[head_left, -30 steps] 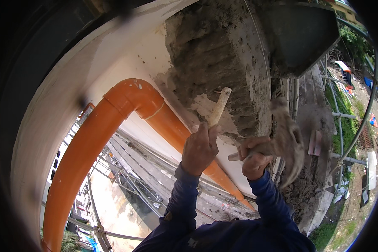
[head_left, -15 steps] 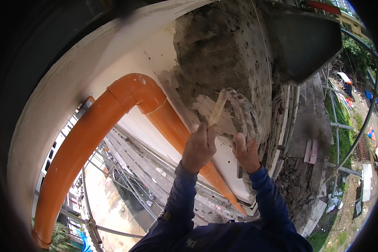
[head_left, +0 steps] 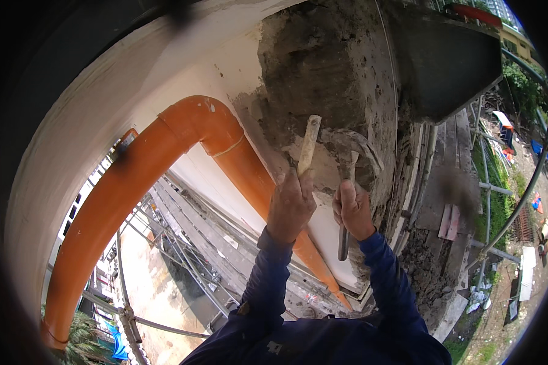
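High on a building face, looking down past scaffolding (head_left: 182, 243) to the ground far below; white rendered wall (head_left: 195, 79) curving overhead, rough grey patch of broken mortar (head_left: 329, 67) showing where the render is gone. Orange drainpipe (head_left: 140, 182) bending at an elbow and running down the wall just left of the work.

Left hand (head_left: 290, 204) wrapping closed around the lower end of a pale chisel (head_left: 307, 145), fingers pressed tight on the shaft. Chisel standing nearly upright, long axis leaning slightly right, upper tip meeting the lower edge of the mortar patch. Right hand (head_left: 352, 210) clenching shut around the handle of a hammer (head_left: 346, 201), thumb lying up along the handle; handle running close to vertical, butt hanging below the fist, head blurring above it, just right of the chisel tip and near the wall.

Chisel lying just left of the hammer, the two shafts almost parallel and close together, both hands side by side, nearly level. Hammer head sitting higher than the held end of the chisel, beside its tip, not lined up behind its butt; whether touching the wall cannot be told through the blur.

Blue sleeves (head_left: 268, 286) rising from the lower edge.
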Available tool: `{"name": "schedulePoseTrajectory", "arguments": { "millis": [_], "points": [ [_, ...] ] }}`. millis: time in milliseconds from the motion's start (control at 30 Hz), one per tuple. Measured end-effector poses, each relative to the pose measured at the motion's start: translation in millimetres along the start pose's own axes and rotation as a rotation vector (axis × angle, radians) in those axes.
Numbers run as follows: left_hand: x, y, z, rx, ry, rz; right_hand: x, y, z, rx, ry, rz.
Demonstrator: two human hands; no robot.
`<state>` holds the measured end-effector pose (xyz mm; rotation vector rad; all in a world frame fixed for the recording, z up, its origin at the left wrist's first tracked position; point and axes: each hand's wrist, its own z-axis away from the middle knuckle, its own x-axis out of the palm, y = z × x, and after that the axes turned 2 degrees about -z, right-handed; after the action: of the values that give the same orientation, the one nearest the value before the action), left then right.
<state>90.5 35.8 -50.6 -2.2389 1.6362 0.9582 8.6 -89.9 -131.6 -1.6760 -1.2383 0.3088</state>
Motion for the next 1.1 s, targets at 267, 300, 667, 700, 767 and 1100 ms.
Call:
{"name": "schedulePoseTrajectory", "arguments": {
  "millis": [267,300,667,700,767,1100],
  "points": [
    [-15,-3,23,-0.233,-0.158,0.105,6,-68,34,-0.388,0.266,-0.16],
    [-16,-4,28,-0.213,-0.157,0.144,2,-71,38,-0.403,0.287,-0.193],
    [-14,-26,3,-0.028,-0.161,-0.014,-4,-121,46,-0.896,0.109,-0.181],
    [-15,-24,3,-0.018,-0.165,-0.035,1,-129,43,-0.986,0.11,-0.198],
    [-15,-21,2,-0.054,-0.165,-0.022,13,-118,28,-1.009,0.112,-0.216],
    [-11,-16,-1,-0.063,-0.156,-0.012,10,-93,28,-0.461,0.227,-0.142]
  ]
}}
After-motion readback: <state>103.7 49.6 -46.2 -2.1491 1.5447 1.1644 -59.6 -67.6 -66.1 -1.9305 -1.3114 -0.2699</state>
